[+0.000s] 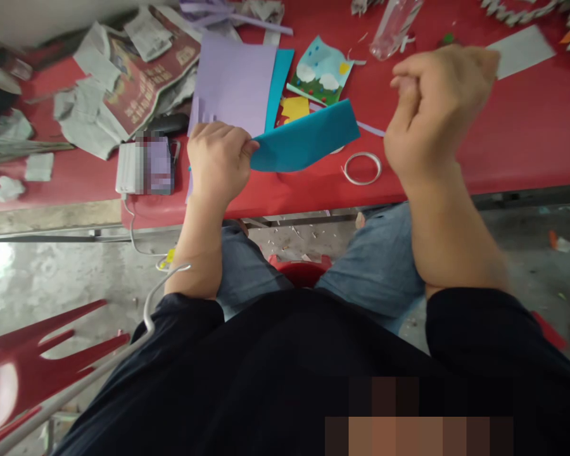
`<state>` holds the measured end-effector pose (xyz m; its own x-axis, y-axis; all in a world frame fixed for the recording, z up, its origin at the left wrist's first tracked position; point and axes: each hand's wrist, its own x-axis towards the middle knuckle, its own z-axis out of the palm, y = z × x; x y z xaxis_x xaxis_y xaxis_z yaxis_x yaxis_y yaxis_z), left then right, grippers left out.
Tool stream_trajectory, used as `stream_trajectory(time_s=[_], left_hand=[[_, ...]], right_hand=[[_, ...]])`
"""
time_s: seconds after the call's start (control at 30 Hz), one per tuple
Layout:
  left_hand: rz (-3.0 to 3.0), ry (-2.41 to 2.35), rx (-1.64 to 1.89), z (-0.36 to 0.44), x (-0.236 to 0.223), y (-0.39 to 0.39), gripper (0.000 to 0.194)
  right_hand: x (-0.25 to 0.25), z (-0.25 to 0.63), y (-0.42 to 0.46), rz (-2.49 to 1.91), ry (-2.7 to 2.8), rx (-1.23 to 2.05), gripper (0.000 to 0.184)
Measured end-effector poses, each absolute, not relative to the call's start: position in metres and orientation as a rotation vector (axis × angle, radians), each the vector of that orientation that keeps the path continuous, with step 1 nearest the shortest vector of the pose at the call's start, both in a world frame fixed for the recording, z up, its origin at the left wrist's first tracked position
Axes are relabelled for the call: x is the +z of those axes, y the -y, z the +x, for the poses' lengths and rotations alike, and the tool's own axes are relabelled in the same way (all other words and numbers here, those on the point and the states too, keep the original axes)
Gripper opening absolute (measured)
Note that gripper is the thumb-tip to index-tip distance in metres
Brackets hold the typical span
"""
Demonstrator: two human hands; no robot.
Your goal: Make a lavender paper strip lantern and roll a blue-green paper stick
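Newspaper [145, 79], purple paper [235, 82] and a clear bottle [393, 30] clutter the counter [527, 139] around left fingers [217, 130] pinching teal paper [308, 140] and curled right fingers [420, 64], hold unclear.

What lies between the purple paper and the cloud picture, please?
In the head view, a flat blue sheet and some red tabletop lie between the purple paper and the cloud picture.

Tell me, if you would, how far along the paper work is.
The blue piece already looks shaped, with straight side edges. It is in the left hand; the right hand is raised clear of it. The lilac paper and wire coil lie unheld, perhaps still to be used; the total left cannot be told.
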<state>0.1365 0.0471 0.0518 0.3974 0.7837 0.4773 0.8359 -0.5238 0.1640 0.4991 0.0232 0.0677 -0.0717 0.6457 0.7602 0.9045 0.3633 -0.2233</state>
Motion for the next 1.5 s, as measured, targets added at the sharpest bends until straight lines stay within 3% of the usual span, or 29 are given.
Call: stream_trajectory(time_s=[0.17, 0.37, 0.73, 1.17, 1.5], left_hand=[[-2.540, 1.382, -0.750, 0.152, 0.044, -0.043, 0.029], [-2.617, 1.325, -0.634, 0.176, 0.052, -0.022, 0.037], [-2.707, 1.382, -0.638, 0.176, 0.052, -0.018, 0.022], [-2.663, 1.467, -0.395, 0.181, 0.067, -0.009, 0.042], [-2.657, 1.350, -0.463, 0.179, 0.067, -0.010, 0.041]], right_hand=[[0.074, 0.466, 0.003, -1.367, 2.018, -0.242, 0.050], [0.068, 0.431, 0.016, -1.492, 2.304, 0.034, 0.057], [0.061, 0.428, 0.014, -1.510, 2.347, -0.001, 0.052], [0.054, 0.432, 0.006, -1.410, 2.336, -0.017, 0.052], [0.049, 0.436, 0.005, -1.339, 2.400, -0.205, 0.050]])
